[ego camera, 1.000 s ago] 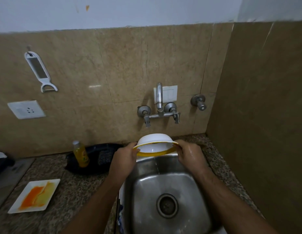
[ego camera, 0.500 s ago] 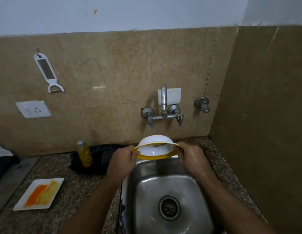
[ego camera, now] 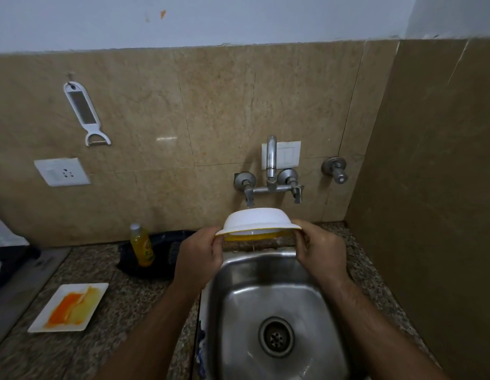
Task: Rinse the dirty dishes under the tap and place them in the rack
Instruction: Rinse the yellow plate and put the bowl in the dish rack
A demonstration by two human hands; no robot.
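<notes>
Over the sink [ego camera: 276, 294]: bowl [ego camera: 256, 221], inverted, likely to drain.
Hands: left hand [ego camera: 198, 257] and right hand [ego camera: 322, 252] clamped on opposite rim edges, keeping it level.
Left of sink: dirty plate [ego camera: 69, 307] waits on the surface [ego camera: 107, 341].

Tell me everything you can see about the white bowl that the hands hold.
The bowl is round, white outside and yellow inside, seemingly plastic, with a thin flared rim. It is held upside down, slightly tilted, above the back edge of the steel sink, below the tap. The left hand and right hand pinch its rim on opposite sides.
</notes>
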